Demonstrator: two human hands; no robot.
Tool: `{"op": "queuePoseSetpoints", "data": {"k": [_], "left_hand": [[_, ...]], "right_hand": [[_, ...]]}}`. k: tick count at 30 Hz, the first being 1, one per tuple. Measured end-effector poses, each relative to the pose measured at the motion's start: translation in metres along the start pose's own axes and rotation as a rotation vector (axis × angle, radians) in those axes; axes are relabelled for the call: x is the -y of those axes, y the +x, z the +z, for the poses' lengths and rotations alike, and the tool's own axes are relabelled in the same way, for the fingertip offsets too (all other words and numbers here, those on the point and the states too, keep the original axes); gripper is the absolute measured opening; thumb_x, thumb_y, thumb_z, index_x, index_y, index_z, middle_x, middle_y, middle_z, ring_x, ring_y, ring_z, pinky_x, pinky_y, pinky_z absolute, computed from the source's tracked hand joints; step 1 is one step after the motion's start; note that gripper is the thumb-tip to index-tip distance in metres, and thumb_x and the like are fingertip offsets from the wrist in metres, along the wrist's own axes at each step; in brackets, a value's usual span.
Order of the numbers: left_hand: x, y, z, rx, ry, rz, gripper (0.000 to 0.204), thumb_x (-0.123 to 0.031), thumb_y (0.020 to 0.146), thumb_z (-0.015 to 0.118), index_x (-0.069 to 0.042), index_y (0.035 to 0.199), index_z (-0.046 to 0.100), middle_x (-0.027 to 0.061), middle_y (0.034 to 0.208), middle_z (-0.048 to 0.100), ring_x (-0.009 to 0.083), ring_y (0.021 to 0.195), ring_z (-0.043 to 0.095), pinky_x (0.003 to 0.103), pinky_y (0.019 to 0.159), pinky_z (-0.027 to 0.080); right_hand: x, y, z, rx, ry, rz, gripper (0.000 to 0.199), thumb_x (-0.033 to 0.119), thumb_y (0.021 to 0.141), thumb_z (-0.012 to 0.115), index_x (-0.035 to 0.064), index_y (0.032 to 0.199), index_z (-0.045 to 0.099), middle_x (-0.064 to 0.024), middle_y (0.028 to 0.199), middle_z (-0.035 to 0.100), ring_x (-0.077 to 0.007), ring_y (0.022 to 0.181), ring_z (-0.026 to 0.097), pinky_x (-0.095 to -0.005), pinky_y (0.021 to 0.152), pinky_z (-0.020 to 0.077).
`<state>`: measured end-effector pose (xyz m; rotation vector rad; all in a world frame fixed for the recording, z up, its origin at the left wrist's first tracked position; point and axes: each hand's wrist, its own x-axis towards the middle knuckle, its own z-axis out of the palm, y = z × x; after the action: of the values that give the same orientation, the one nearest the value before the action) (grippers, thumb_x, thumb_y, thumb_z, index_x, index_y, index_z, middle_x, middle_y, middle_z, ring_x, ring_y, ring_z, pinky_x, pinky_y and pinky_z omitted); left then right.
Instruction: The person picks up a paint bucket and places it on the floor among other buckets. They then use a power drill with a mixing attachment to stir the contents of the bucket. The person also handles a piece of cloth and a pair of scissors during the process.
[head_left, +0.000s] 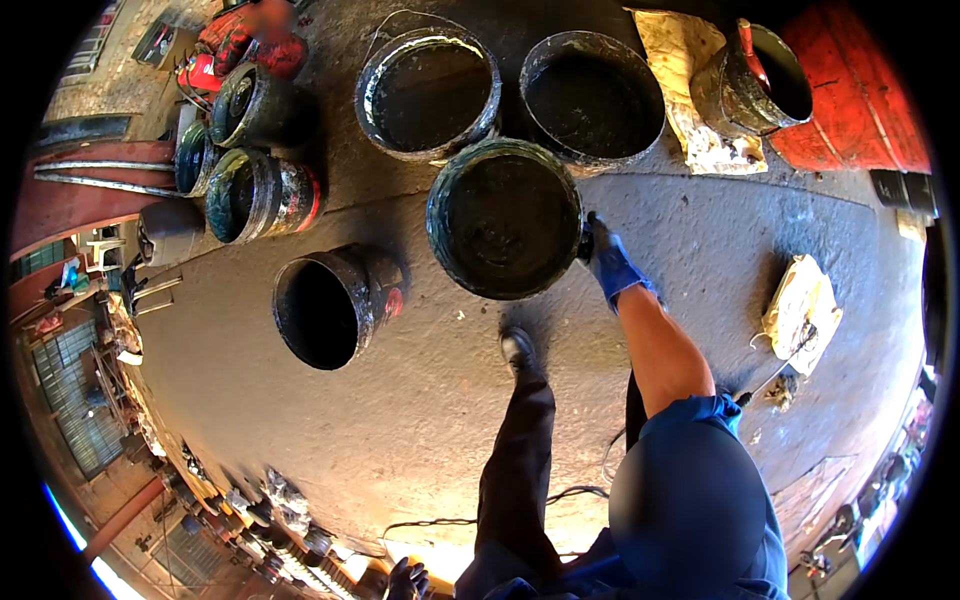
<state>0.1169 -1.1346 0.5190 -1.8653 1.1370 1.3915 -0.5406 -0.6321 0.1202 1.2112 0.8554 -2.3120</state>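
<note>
My right hand (612,262), in a blue glove with dark, stained fingers, is closed at the right side of a round, grimy bucket (437,225). A small dark part lies between glove and bucket; I cannot make out whether it is a handle. Dark contents show inside this bucket, and its far rim stands close to two other buckets, one with a wire handle (428,152) and one to its right (655,135). My left hand (408,579), in a dark glove, is low at the bottom edge, away from the buckets, fingers apart and holding nothing visible.
A dark bucket (375,275) stands to the left on the concrete floor (440,370). Several more, including a red-marked one (290,195), stand farther left. At the far right are a bucket (715,95) and a red drum (860,90). A crumpled bag (803,310) and a cable (440,522) lie nearby.
</note>
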Motion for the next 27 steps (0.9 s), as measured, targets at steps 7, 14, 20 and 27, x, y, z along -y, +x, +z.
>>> {"op": "queuePoseSetpoints", "data": {"k": [7, 14, 20, 27], "left_hand": [[0.002, -0.003, -0.016, -0.021, -0.1, -0.016, 0.048, -0.025, 0.097, 0.05, -0.022, 0.144, 0.037, 0.0124, 0.134, 0.05, 0.0277, 0.113, 0.053, 0.043, 0.093, 0.049], [-0.021, 0.016, -0.022, 0.106, 0.286, 0.153, 0.041, -0.039, 0.092, 0.062, -0.021, 0.129, 0.055, 0.0088, 0.116, 0.061, 0.0247, 0.106, 0.057, 0.041, 0.089, 0.051], [-0.076, 0.007, -0.016, -0.134, 0.059, -0.174, 0.039, -0.031, 0.095, 0.049, -0.028, 0.134, 0.049, 0.0105, 0.11, 0.066, 0.0283, 0.093, 0.063, 0.045, 0.079, 0.051], [-0.121, -0.012, 0.038, -0.296, 0.059, -0.252, 0.036, -0.032, 0.098, 0.045, -0.031, 0.134, 0.047, 0.0127, 0.114, 0.067, 0.0317, 0.089, 0.065, 0.05, 0.074, 0.051]], "right_hand": [[-0.084, -0.073, 0.002, -0.117, 0.243, -0.006, 0.035, 0.041, 0.097, 0.058, 0.008, 0.085, 0.062, -0.0056, 0.073, 0.065, -0.021, 0.063, 0.063, -0.0359, 0.061, 0.0552], [-0.151, -0.11, -0.025, -0.134, 0.498, 0.102, 0.047, 0.052, 0.099, 0.045, 0.0144, 0.071, 0.054, -0.004, 0.068, 0.062, -0.0209, 0.066, 0.061, -0.0358, 0.065, 0.0507], [-0.147, -0.115, -0.04, -0.046, 0.354, 0.173, 0.061, 0.058, 0.099, 0.038, 0.0057, 0.122, 0.059, -0.0103, 0.109, 0.068, -0.026, 0.092, 0.064, -0.0428, 0.08, 0.0506], [-0.069, -0.047, -0.084, -0.139, -0.063, 0.023, 0.075, 0.065, 0.095, 0.041, 0.0082, 0.144, 0.042, -0.0117, 0.129, 0.06, -0.0275, 0.113, 0.057, -0.043, 0.098, 0.0415]]}}
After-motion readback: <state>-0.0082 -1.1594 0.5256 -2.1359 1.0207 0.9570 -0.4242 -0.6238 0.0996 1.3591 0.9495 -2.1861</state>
